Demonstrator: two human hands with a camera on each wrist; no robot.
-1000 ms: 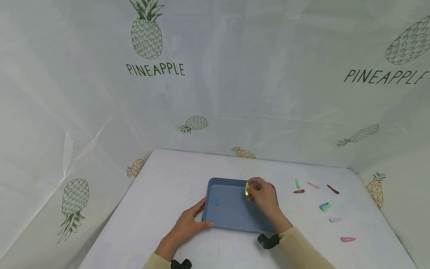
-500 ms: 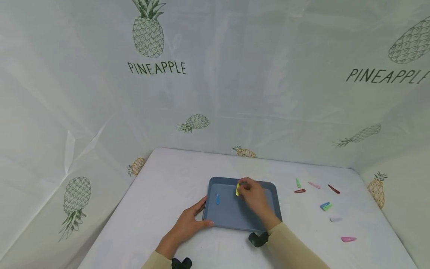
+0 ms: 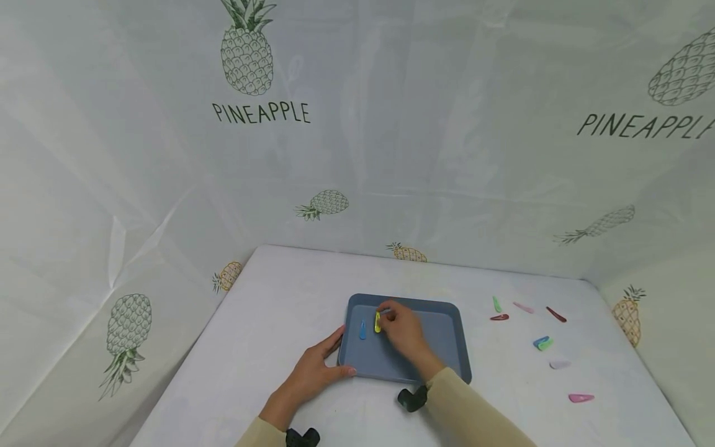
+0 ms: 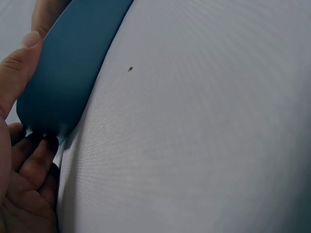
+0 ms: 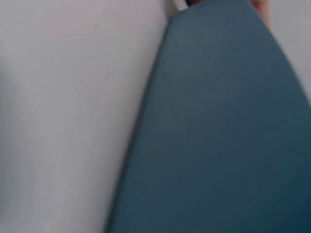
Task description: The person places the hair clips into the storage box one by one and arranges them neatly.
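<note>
Pinching yellow clip [image 3: 377, 322], right fingers [image 3: 388, 305] now nearer blue clip [image 3: 363, 330], left fingers [image 3: 329, 343] spread against tray [image 3: 444, 332]

A pale sheet [image 3: 424, 155] printed with pineapples [image 3: 247, 62] hangs behind a white table [image 3: 301, 279].

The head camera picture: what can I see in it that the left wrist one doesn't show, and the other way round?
Only the head view shows the right hand pinching the yellow clip, the blue clip on the tray, more clips on the table, like the pink one, and the pineapple drawings.

Only the left wrist view shows clearly the palm side of the left hand and a tiny dark speck.

Both show the tray, the left hand touching it, and the white tabletop.
</note>
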